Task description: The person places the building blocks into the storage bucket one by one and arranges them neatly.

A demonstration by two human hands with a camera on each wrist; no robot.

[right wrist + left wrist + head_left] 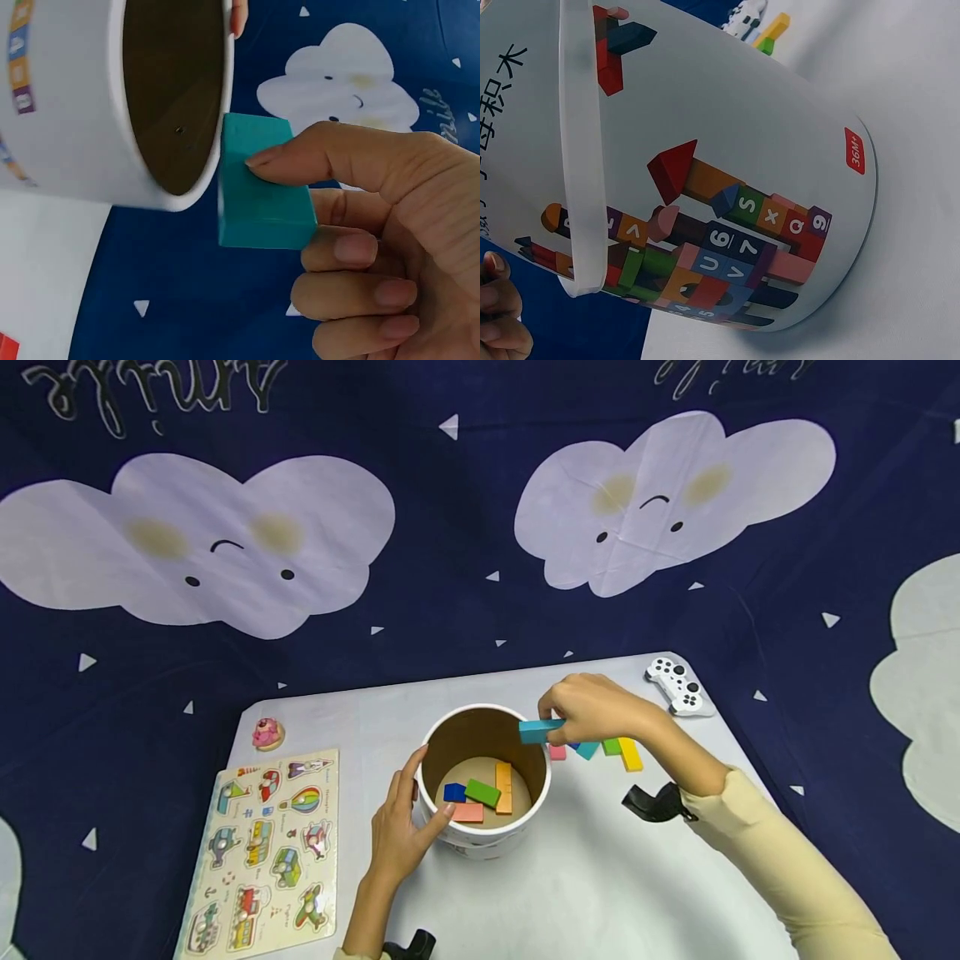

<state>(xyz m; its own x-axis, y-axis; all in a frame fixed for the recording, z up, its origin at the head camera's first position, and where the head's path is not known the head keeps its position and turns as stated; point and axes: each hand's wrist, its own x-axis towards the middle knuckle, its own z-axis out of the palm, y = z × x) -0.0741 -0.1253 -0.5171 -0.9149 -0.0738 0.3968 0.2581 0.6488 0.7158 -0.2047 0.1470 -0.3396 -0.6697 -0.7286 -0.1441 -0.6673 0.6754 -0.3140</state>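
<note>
A white round bucket [483, 833] with printed block pictures stands on the table, its mouth facing up. My left hand [401, 835] holds it at the left side of the rim, with the thumb at the near edge. Inside lie an orange block [503, 789], a green block [482, 793], a blue block [454, 792] and a pink block [468, 812]. Between thumb and fingers, my right hand [596, 706] pinches a teal rectangular block [262, 187] at the bucket's right rim. Several loose blocks, including a yellow block [631, 755], lie partly hidden beneath the right hand.
On the left of the table [600, 877] lies a picture puzzle board [273, 860], with a pink toy [267, 734] above it. A white game controller [677, 685] sits at the far right corner. Dark blue cloth [450, 568] with clouds hangs behind.
</note>
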